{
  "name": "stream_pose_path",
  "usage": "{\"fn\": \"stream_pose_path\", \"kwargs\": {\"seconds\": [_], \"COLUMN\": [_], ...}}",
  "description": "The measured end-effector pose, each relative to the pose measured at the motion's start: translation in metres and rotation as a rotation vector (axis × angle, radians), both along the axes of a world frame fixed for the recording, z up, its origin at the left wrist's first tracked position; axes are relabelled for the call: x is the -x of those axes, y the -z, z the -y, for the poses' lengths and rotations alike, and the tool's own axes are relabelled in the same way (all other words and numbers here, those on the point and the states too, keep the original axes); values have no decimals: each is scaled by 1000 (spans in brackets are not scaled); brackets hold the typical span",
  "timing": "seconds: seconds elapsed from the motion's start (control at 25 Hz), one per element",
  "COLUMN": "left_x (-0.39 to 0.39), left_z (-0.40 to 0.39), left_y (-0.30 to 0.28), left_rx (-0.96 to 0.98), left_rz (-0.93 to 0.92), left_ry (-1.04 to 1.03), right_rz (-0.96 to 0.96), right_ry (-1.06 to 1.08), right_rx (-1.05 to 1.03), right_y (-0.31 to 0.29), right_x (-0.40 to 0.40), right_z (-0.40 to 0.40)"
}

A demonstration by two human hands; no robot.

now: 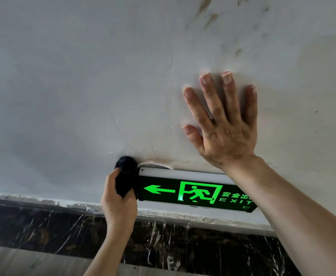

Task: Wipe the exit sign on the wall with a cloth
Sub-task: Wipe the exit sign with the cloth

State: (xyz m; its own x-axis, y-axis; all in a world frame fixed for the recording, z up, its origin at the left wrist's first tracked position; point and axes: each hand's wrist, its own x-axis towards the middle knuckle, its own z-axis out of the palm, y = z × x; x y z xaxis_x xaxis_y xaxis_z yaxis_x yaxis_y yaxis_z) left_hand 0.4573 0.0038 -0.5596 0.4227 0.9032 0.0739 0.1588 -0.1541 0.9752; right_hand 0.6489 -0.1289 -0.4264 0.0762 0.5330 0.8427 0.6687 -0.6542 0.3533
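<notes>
A lit green exit sign (195,193) with an arrow, a running figure and the word EXIT hangs low on the pale wall (83,86). My left hand (119,200) is shut on a bunched dark cloth (126,170), which presses against the sign's left end and upper left corner. My right hand (223,124) lies flat on the wall above the sign, fingers spread, holding nothing. My right forearm crosses in front of the sign's right end and hides part of it.
A dark marble skirting (43,226) with white veins runs along the wall under the sign, with rough paint along its top edge. Brown smudges mark the wall at the upper right. A thin white cable (159,163) curves out behind the sign's top left.
</notes>
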Motion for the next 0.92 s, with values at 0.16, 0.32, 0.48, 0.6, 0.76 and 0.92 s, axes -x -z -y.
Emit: {"fn": "stream_pose_path", "kwargs": {"seconds": [0.16,0.32,0.48,0.6,0.76,0.92], "left_x": [0,3,0,3,4,20], "left_z": [-2,0,-7,-7,16,51], "left_y": [13,38,56,65,79,60], "left_rx": [73,250,350,441,920,1141], "left_rz": [22,-32,-78,-103,-143,-34], "left_ry": [-12,8,26,1,4,134], "right_rz": [26,41,82,98,51,-26], "right_ry": [8,15,0,3,-5,-10], "right_rx": [-9,-28,-50,-62,-48,11], "right_y": [0,2,4,6,4,1], "right_x": [0,-2,-6,-6,-5,2], "right_z": [-1,-2,-5,-6,-4,1]}}
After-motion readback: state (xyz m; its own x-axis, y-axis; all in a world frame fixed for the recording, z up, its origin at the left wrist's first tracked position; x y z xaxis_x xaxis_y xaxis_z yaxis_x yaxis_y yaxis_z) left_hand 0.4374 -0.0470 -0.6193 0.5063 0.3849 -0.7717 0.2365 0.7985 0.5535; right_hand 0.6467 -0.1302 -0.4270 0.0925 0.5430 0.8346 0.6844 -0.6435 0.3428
